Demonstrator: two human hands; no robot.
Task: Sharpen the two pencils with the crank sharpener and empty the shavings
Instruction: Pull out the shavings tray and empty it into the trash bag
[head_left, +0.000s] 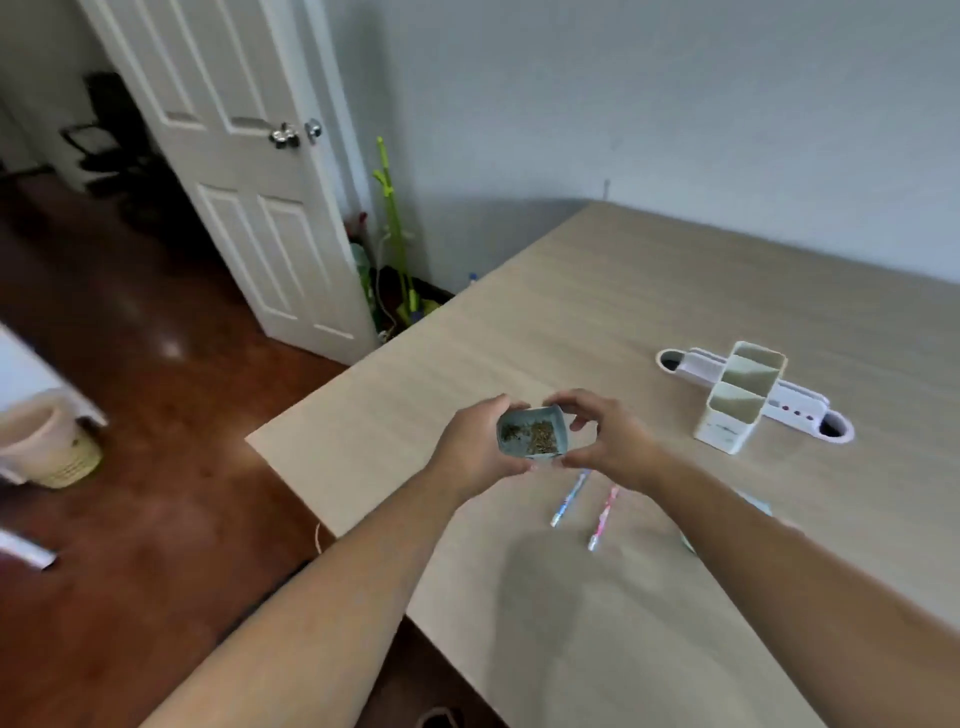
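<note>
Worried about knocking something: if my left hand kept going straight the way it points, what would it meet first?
Your left hand would meet your right hand just past the shavings tray; the pen holder lies further on.

I see a pale wood-grain table (649, 291). On it lie a blue pencil (570, 499) and a pink pencil (603, 515), side by side, apart. Farther right stands a white holder (740, 397), touching a white strip (795, 408) behind it.

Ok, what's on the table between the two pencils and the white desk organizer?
Only the right hand and forearm cross that stretch in the head view; the table showing around them, between the pencils and the organizer, is bare.
</note>
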